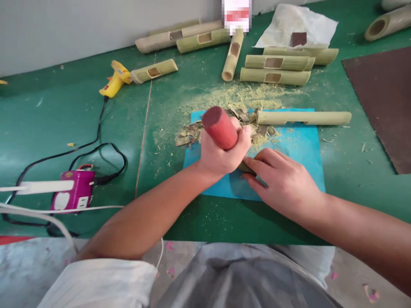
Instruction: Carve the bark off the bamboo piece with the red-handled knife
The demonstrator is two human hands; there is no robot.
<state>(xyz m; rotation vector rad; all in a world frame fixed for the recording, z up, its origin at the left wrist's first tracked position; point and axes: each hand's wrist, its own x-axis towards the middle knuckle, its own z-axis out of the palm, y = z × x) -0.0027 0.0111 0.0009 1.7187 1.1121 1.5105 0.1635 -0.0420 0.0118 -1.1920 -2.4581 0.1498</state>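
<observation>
My left hand [221,152] is wrapped round a thick red cylinder [221,128], whose flat darker end faces up towards me. Its lower end is hidden by the hand, so I cannot tell what tool it is. My right hand [285,175] is closed with thumb and fingers on a small bamboo piece [246,167], right beside the left hand. Both hands are above a blue sheet [224,186]. Bamboo chips [186,136] and pale dust lie just beyond them. A long bamboo tube [305,118] with notches on its near side rests across the sheet's far edge.
Bamboo tubes with cut windows [272,77] lie at the back. To the left are a yellow glue gun [115,81], its black cord and a purple power block [74,188] with cables. A dark brown board [382,102] lies at the right, near white paper [298,25].
</observation>
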